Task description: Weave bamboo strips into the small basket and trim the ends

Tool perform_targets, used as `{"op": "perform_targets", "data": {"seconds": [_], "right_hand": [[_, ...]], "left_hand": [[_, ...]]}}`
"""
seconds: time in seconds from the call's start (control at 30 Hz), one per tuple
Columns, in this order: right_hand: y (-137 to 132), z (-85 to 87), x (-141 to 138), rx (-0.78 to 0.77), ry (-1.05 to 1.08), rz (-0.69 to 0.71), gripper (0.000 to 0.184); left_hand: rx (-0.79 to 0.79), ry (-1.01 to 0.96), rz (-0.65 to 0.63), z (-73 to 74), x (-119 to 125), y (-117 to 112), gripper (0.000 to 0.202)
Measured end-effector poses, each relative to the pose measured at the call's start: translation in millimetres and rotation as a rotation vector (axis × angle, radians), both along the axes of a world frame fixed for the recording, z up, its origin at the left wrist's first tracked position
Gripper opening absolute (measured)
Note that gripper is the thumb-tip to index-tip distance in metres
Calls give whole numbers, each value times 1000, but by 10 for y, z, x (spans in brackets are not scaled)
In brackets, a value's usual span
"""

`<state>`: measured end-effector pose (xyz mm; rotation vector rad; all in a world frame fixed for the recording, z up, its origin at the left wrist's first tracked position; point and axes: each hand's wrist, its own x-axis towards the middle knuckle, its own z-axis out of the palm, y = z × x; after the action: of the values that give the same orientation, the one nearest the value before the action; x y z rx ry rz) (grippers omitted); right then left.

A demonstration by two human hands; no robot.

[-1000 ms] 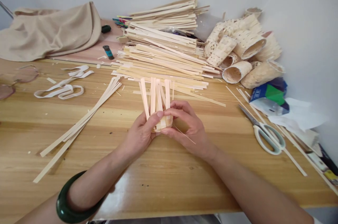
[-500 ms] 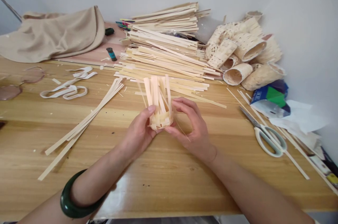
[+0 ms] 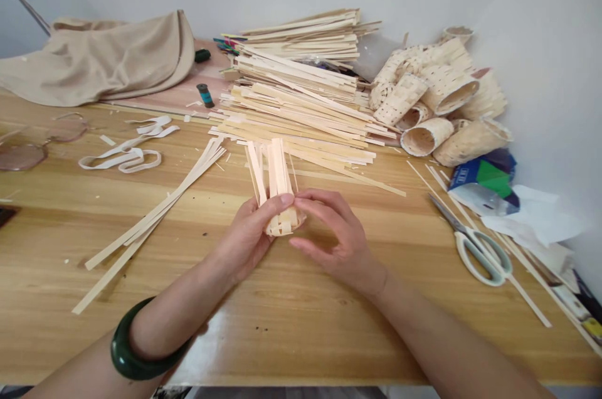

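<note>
My left hand [image 3: 251, 229] is closed on a small, partly woven basket [image 3: 282, 223] of pale wooden strips, the thumb pressing on its front. The basket's woven base points toward me, and loose upright strips fan out above it, away from me. At its right side, my right hand [image 3: 336, 233] has thumb and fingers apart, the index fingertip at the strips close to the left thumb. Whether that fingertip pinches a thin strip I cannot make out, but the hand looks open. A bunch of loose flat strips [image 3: 160, 217] lies to the left.
Stacked wooden strips [image 3: 301, 98] lie at the back. Several finished woven tubes [image 3: 426, 135] are piled at the back right. Scissors [image 3: 482, 255] lie on the right near a blue packet [image 3: 484, 179]. White ribbon [image 3: 136, 151], a thread spool [image 3: 205, 96], glasses [image 3: 28, 157] and beige cloth [image 3: 108, 60] are left.
The basket has turned in my left hand, and the left thumb has shifted right across its front. My right thumb has come away from its base. The view has shifted slightly.
</note>
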<state>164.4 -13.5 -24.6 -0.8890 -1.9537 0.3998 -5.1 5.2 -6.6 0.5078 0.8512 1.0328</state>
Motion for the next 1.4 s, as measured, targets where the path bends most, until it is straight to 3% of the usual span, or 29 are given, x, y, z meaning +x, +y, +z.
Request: {"op": "perform_targets", "data": {"seconds": [0.27,0.53,0.93,1.2,1.4], "right_hand": [[-20,16,-17,-37,16,-47,31],[17,15,35,-53,5,14,38],[-8,10,-2,-412,220,141,32],[-14,18,0,-318,141,66,41],[-4,22,-12,-358,248,28,37]], "left_hand": [[-5,2,-27,9,64,-54,43],[-52,-62,-23,-26,97,-101,40],[33,101,29,-30,125,-146,38],[11,-1,16,15,85,-79,44],[60,-14,-16,-4,15,-21,35]]}}
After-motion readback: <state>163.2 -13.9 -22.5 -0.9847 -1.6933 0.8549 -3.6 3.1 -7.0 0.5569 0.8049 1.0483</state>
